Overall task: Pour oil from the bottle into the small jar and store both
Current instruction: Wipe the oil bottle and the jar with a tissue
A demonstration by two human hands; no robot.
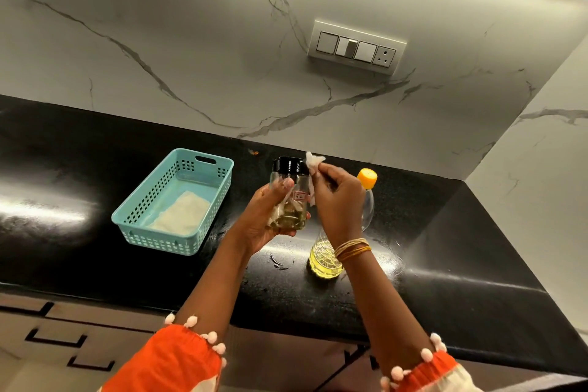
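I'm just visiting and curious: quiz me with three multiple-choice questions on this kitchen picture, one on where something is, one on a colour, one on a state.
1. Where does the oil bottle stand?
A. In the basket
B. On the black counter, behind the right forearm
C. In the left hand

2. What colour is the bottle cap?
A. Orange-yellow
B. Black
C. Turquoise

3. How is the small jar right now?
A. Open, lying on the counter
B. Lidded, stored in the basket
C. Lidded, held up in the left hand

Answers:
1 B: the bottle rests on the counter, right of the turquoise basket.
2 A: the cap is orange-yellow; the black lid is the jar's.
3 C: the left hand grips the jar while the right hand holds a white tissue at its lid.
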